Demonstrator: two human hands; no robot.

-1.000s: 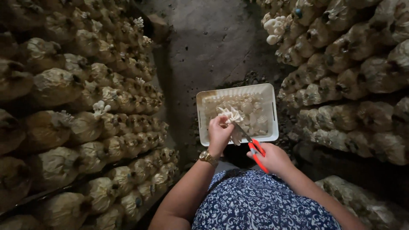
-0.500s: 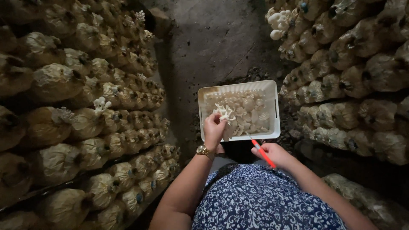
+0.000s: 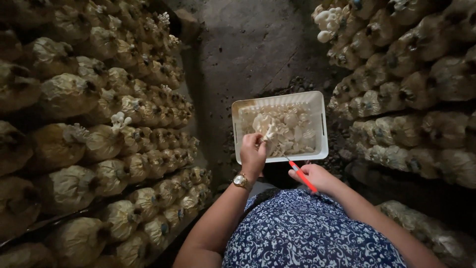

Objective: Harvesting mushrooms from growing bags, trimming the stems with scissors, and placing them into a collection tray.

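My left hand [image 3: 253,153], with a gold watch on its wrist, holds a pale mushroom cluster [image 3: 270,133] over the near left part of a white plastic basket [image 3: 322,130]. The basket sits on the floor ahead of me and is filled with several white mushrooms [image 3: 292,126]. My right hand [image 3: 317,176] is close to my body, just below the basket's near edge, gripping a small knife with an orange-red handle [image 3: 303,177]; its thin blade points up toward the basket.
Stacked mushroom grow bags line a rack on the left [image 3: 99,139] and another on the right [image 3: 406,94], with a narrow concrete aisle [image 3: 248,49] between. A white mushroom cluster [image 3: 328,20] sprouts from the upper right bags; a smaller one [image 3: 120,119] on the left.
My left hand has stayed over the basket holding the mushroom cluster. My right hand with the knife has drawn back from the basket toward my body.
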